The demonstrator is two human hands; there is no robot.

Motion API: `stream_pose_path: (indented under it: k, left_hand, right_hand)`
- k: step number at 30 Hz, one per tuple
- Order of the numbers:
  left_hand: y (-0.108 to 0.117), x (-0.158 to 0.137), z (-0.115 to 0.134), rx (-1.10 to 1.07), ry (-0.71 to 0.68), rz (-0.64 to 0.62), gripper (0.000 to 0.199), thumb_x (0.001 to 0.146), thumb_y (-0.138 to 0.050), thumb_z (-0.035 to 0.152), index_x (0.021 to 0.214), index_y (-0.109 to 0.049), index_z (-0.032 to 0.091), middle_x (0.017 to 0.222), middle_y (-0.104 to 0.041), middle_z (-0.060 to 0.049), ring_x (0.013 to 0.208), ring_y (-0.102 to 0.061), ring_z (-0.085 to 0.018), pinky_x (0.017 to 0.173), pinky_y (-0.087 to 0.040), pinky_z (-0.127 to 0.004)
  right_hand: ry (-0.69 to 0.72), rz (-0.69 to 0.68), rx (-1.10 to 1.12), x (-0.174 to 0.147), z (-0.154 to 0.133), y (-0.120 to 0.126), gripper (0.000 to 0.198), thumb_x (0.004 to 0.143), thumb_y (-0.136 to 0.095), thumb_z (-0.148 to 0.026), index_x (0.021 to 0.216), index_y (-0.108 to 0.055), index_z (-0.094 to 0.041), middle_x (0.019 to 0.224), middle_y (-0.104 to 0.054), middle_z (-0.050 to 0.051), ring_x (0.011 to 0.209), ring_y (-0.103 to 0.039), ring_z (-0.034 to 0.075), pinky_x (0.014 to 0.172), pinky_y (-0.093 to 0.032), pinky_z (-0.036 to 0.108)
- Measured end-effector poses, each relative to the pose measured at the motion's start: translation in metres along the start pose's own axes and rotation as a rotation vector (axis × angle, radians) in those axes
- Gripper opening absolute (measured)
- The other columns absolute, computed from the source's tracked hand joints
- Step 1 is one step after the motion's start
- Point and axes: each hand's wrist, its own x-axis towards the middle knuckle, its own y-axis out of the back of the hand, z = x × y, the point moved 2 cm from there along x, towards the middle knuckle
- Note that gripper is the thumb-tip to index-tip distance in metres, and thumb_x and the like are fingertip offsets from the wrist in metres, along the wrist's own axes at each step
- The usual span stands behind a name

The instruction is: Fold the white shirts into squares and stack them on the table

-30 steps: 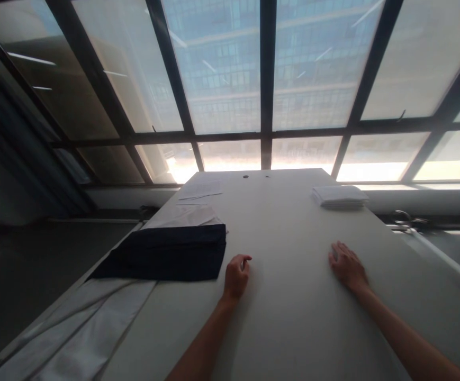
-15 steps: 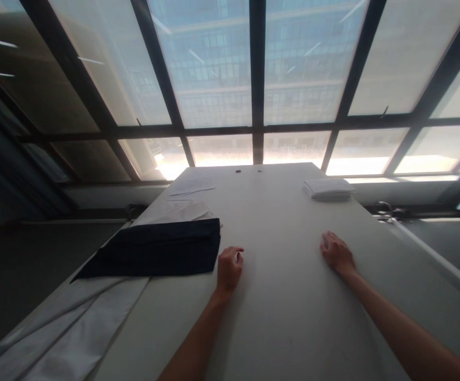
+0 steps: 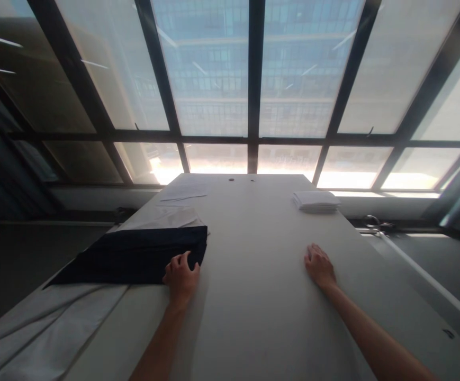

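Note:
My left hand (image 3: 182,276) is over the near right corner of a dark navy folded cloth (image 3: 130,256), its thumb and fingers apart with a gap between them. Whether the fingertips touch the fabric is hard to make out. On the right, my right hand (image 3: 320,265) rests on the white table (image 3: 253,307), palm down with the fingers stretched forward and nothing in it. Under the navy cloth lies pale fabric (image 3: 66,317), which spreads toward the near left edge. More light fabric (image 3: 176,217) shows just beyond the navy cloth.
Thin white sheets (image 3: 186,190) lie at the far left of the table. A folded white stack (image 3: 316,201) sits at the far right. A white pole (image 3: 428,278) runs beside the right edge. Large framed windows (image 3: 214,79) stand behind the table.
My left hand has moved left, from beside the navy cloth to over its near right corner. My right hand stays on the table. The view has shifted slightly.

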Motion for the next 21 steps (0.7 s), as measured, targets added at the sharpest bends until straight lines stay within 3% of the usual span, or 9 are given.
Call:
stream_pose_path:
  k: [7,11,15,21]
  left_hand:
    - [-0.004,-0.003,0.002,0.088,-0.1,-0.098,0.056,0.086,-0.064,0.049,0.132,-0.061,0.018,0.129,-0.058,-0.014,0.118,-0.052,-0.034,0.093,-0.045,-0.044]
    - [-0.003,-0.001,0.003,0.119,-0.086,-0.099,0.043,0.091,-0.057,0.034,0.13,-0.064,0.018,0.127,-0.061,-0.013,0.113,-0.056,-0.031,0.089,-0.048,-0.04]
    - [-0.006,0.003,-0.001,0.143,-0.109,-0.071,0.046,0.088,-0.05,0.017,0.132,-0.062,0.014,0.125,-0.064,-0.013,0.108,-0.06,-0.028,0.086,-0.05,-0.036]
    - [-0.024,0.002,-0.01,0.088,-0.189,0.03,0.043,0.087,-0.044,0.012,0.122,-0.068,0.005,0.124,-0.066,-0.018,0.113,-0.062,-0.027,0.103,-0.046,-0.036]
  right_hand:
    - [0.044,0.05,0.053,0.001,0.003,-0.005,0.045,0.091,-0.043,-0.023,0.127,-0.063,-0.005,0.14,-0.055,0.023,0.134,-0.048,0.029,0.113,-0.032,0.041]
    - [0.048,0.063,0.053,0.001,0.004,-0.007,0.045,0.091,-0.044,-0.024,0.127,-0.063,-0.005,0.139,-0.056,0.023,0.134,-0.048,0.029,0.114,-0.031,0.04]
    - [0.047,0.057,0.06,0.0,0.003,-0.003,0.046,0.091,-0.043,-0.024,0.128,-0.063,-0.004,0.14,-0.056,0.022,0.134,-0.048,0.029,0.114,-0.032,0.04]
    - [0.063,0.07,0.062,-0.001,0.004,-0.004,0.048,0.091,-0.042,-0.025,0.129,-0.063,-0.004,0.139,-0.056,0.023,0.133,-0.049,0.03,0.113,-0.034,0.042]
